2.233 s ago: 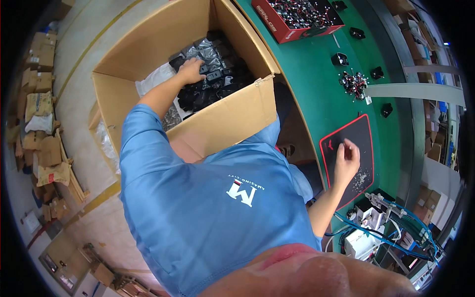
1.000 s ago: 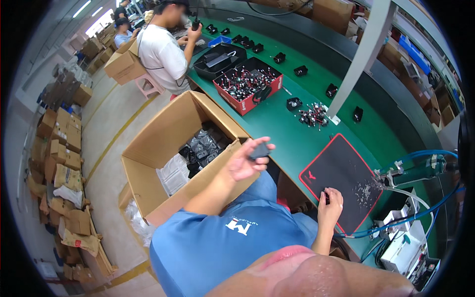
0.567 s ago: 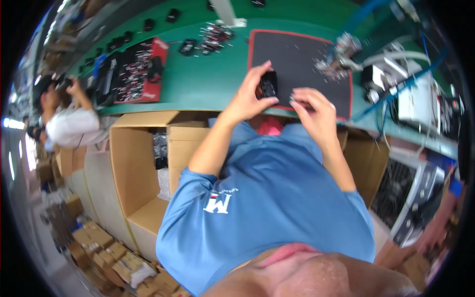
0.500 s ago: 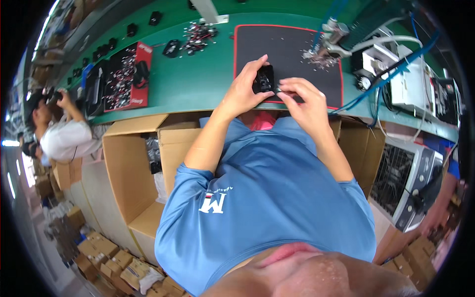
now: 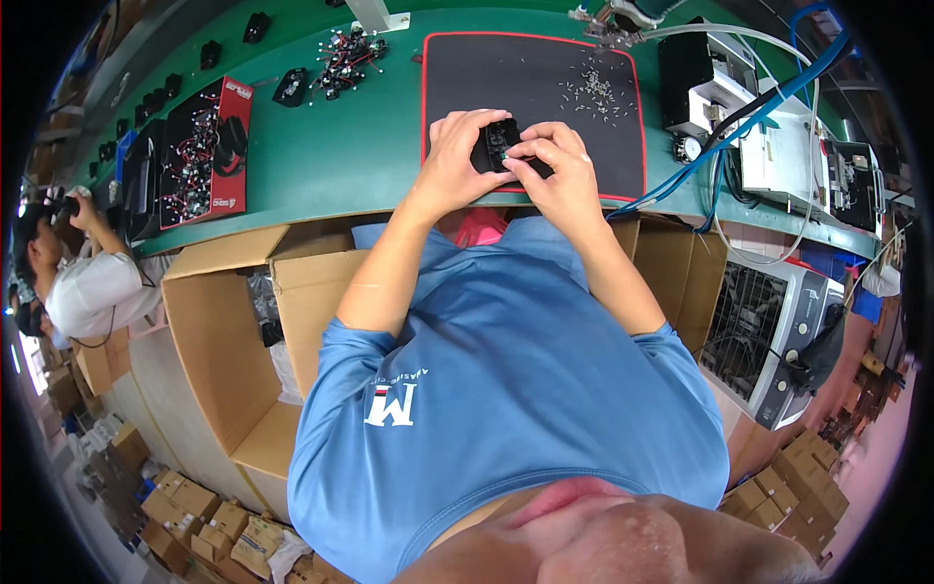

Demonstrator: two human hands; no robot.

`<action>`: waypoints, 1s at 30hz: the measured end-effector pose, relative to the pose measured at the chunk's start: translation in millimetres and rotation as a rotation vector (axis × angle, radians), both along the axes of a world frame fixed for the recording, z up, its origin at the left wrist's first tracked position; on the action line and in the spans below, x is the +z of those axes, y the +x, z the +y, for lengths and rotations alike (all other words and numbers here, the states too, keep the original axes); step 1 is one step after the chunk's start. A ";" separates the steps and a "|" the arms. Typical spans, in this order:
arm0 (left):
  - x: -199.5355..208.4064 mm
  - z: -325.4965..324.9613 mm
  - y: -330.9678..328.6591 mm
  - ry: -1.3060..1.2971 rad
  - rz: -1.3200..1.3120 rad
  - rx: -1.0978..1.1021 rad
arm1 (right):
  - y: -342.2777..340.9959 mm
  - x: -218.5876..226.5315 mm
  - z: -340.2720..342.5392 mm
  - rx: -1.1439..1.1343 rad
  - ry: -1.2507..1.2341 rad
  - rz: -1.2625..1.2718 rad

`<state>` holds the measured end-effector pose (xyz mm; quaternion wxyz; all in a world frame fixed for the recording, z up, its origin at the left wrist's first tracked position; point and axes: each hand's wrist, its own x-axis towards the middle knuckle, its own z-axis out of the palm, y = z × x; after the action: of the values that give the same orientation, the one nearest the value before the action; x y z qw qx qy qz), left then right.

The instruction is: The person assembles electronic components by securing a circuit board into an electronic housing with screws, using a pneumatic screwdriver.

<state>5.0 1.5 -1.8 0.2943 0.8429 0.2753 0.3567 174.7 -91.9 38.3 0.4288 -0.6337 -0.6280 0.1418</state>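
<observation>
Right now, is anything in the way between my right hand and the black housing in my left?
Nothing visible: your right hand is at the black plastic housing, held in your left hand. The tiny metal pieces on the red-edged mat lie beyond your right hand.

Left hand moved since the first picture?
Yes. The left hand was inside the cardboard box; it has moved right, out to the red-edged mat, and now holds a black casing there.

At upper centre, the left hand [image 5: 448, 161] and right hand [image 5: 558, 173] partly hid the black casing [image 5: 498, 135], while the top edge cut off the pale post [image 5: 369, 13].
</observation>
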 end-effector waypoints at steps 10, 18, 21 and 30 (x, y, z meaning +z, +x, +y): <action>3.6 -0.8 -0.3 -0.035 0.006 -0.028 | -2.0 -2.4 2.1 0.012 -0.106 0.117; -2.1 0.8 0.0 -0.048 -0.055 -0.016 | -3.0 -4.7 5.5 0.011 -0.143 0.135; -3.1 1.3 0.7 -0.050 -0.029 0.005 | -0.2 -2.5 5.3 0.047 -0.077 -0.081; 4.7 -1.5 -1.9 -0.030 -0.011 0.019 | 42.5 106.8 4.8 -0.129 0.794 0.008</action>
<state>3.1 0.0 2.9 0.3048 0.8337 0.2870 0.3601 217.2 -87.1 145.1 0.6508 -0.4562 -0.5914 -0.1365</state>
